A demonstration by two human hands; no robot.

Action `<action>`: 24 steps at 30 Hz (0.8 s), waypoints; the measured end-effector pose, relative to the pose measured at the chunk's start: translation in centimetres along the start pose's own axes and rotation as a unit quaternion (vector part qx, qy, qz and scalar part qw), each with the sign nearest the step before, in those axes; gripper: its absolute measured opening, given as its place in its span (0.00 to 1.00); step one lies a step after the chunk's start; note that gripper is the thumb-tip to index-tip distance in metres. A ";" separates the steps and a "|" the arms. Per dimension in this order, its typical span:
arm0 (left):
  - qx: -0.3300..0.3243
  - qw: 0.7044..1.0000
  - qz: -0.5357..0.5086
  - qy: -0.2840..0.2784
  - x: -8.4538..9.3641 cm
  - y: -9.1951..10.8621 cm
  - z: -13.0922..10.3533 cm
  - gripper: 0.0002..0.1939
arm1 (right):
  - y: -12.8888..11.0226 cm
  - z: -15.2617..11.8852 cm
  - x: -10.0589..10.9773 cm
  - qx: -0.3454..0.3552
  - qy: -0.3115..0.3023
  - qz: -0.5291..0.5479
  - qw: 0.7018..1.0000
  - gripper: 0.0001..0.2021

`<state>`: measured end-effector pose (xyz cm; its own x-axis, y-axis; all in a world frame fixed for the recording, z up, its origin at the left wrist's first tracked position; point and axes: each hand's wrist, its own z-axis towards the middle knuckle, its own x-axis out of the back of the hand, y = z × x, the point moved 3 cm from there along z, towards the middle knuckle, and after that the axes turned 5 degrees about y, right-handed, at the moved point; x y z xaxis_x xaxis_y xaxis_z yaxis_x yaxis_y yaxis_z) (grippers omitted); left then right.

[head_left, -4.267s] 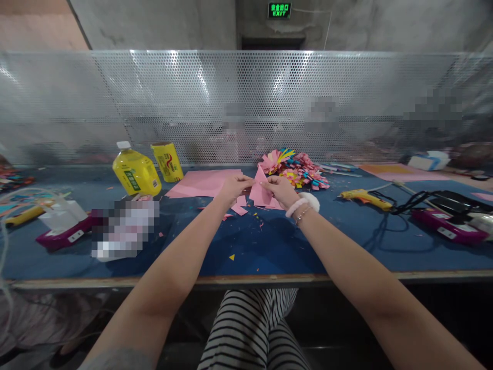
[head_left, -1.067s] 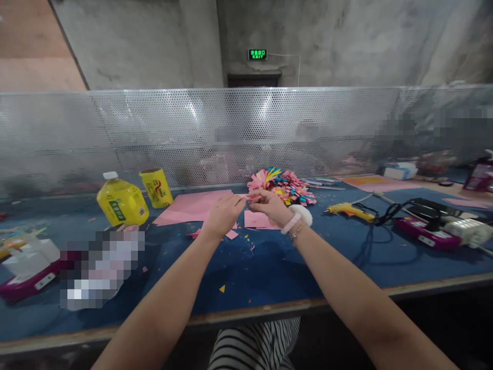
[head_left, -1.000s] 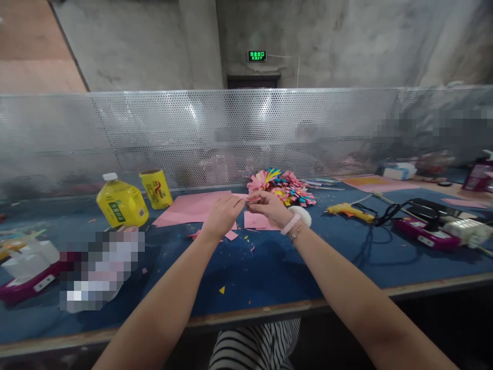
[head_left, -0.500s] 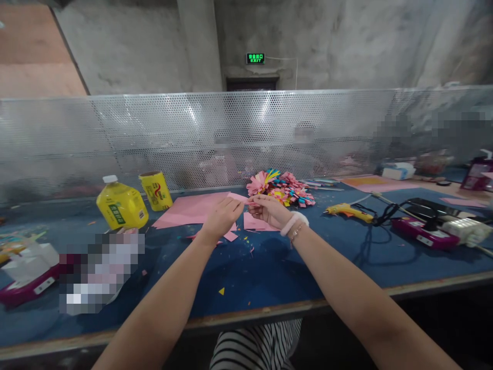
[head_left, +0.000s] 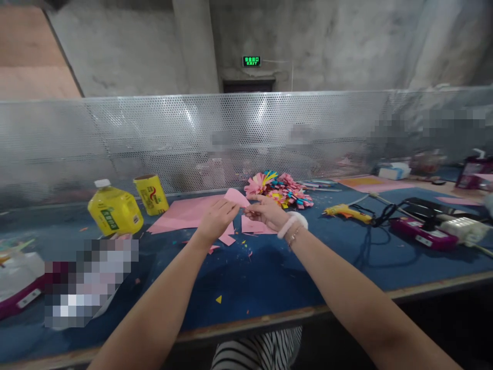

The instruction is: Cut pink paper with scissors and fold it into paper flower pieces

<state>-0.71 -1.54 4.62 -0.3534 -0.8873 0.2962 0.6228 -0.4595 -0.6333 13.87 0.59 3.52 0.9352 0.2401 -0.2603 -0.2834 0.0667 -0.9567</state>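
Note:
Between my two hands is a small piece of pink paper, its upper part curved and raised. My left hand is closed on its lower left edge. My right hand, with a fluffy white band at the wrist, pinches it from the right side. Larger pink sheets lie on the blue table behind and left of my left hand, and another pink piece lies below my right hand. Pink, yellow and blue paper flowers are heaped just beyond my right hand.
A yellow bottle and yellow can stand left. A yellow glue gun, cables and a purple power strip lie right. Paper scraps dot the table. A perforated metal screen runs along the back.
The pink paper between my hands now bends upward and shows more of its surface. My hands have shifted slightly, and the whole view has turned a little.

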 end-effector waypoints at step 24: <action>-0.047 0.997 -0.009 -0.061 -0.7 0.5 0.1 0.08 | 1.0 0.7 0.1 -0.070 -0.026 0.024 0.997 0.09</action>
<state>-0.13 -1.14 4.15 -0.2728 -0.8797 0.3895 0.5475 -0.4749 -0.6890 13.51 1.38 2.60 0.9081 0.2892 -0.3027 -0.2920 -0.0806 -0.9530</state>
